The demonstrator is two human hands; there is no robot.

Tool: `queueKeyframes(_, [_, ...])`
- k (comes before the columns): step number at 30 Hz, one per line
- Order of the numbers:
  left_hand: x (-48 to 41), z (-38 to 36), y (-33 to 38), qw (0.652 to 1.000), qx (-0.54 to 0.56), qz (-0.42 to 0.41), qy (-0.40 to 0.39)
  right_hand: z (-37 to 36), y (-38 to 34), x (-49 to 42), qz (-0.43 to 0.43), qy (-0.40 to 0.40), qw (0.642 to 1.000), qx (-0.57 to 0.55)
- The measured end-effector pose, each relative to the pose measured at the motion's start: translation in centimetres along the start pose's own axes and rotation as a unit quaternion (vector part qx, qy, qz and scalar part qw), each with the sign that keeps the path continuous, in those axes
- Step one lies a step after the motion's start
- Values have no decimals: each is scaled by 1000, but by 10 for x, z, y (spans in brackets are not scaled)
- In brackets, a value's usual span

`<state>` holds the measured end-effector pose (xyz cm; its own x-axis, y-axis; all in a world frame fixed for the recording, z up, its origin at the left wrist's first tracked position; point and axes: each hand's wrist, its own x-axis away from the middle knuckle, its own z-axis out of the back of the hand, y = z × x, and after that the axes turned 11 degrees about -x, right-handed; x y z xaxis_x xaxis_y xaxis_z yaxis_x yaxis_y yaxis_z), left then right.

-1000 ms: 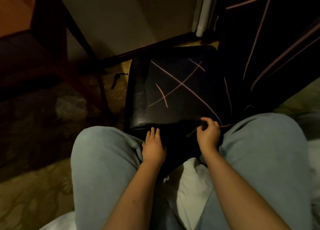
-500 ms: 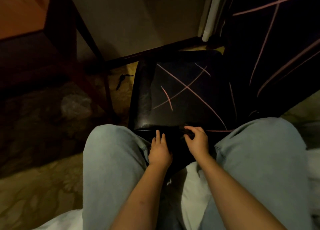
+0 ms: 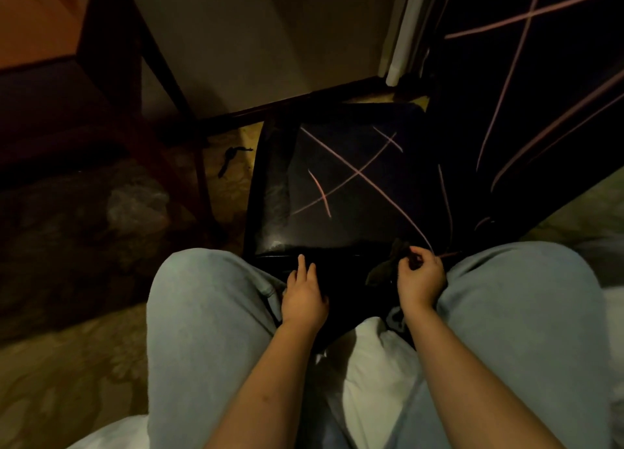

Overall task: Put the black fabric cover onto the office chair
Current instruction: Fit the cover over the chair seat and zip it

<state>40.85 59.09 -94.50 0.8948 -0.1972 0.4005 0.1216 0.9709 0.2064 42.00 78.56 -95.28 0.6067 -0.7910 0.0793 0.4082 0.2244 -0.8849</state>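
While the black fabric cover [image 3: 358, 192] lies across most of the seat of the office chair [image 3: 273, 195], you have not finished the fit. Findings: the cover, marked with thin pink lines, spreads over the middle and right of the seat and runs up the part of the chair that rises at the seat's right, which I take to be the backrest. Along the seat's left side a strip of glossy bare upholstery shows, uncovered. At the seat's front edge the fabric looks loose and is bunched toward the front right corner. Your right hand [image 3: 420, 276] is at that corner, fingers curled, pinching a fold of the cover between thumb and fingertips. Your left hand [image 3: 304, 296] is at the front edge toward the seat's left, fingers straight and grasping nothing, tips laid on the cover or the seat rim; the dim light does not let me say which. Judgement: draping is largely done. What is left is drawing the cover over the left strip and settling the fabric under the front edge.
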Motion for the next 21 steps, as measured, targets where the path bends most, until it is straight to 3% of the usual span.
queueKeyframes(7, [0, -1, -1, 1000, 1, 7, -7, -37, -10, 35, 80, -217, 971, 58])
queueKeyframes(9, [1, 0, -2, 1000, -4, 6, -14, -43, -12, 40, 82, -243, 965, 63])
queueKeyframes(14, [2, -2, -5, 1000, -7, 4, -12, -39, -9, 36, 106, -238, 963, 66])
queueKeyframes(21, [0, -3, 1, 1000, 6, 3, -4, -14, -2, 17, 82, -111, 989, 58])
